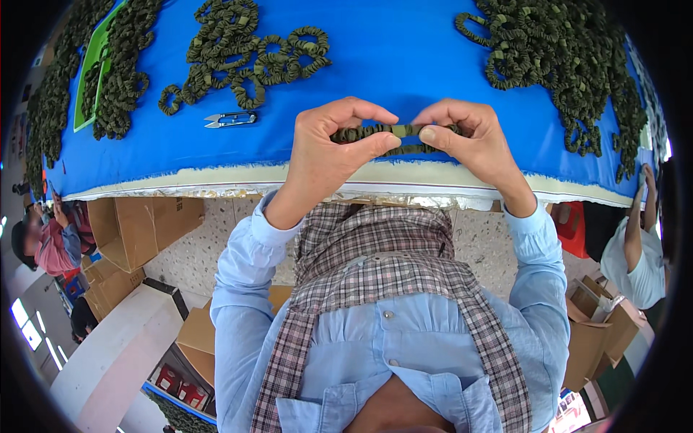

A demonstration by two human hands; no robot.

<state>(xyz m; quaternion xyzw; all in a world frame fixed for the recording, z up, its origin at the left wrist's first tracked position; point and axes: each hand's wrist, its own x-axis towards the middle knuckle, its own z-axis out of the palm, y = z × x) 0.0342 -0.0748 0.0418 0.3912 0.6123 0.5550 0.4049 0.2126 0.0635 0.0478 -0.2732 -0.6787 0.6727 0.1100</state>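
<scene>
A dark green scrunchie (399,131) is stretched sideways between my two hands, just above the front edge of the blue-covered table (404,65). My left hand (336,135) pinches its left part between thumb and fingers. On the other side my right hand (465,133) grips the right part, thumb in front. A smoother, lighter green section of the band shows between my thumbs. Left of my hands lies a pair of thread snips (231,120), blades pointing left. Behind them spreads a loose heap of green scrunchies (245,54).
A large scrunchie pile (552,61) covers the table's right side. More scrunchies (123,79) lie at the left around a green tray (81,97). Cardboard boxes (148,224) stand below the table at left. Other people sit at the far left (54,242) and far right (639,249).
</scene>
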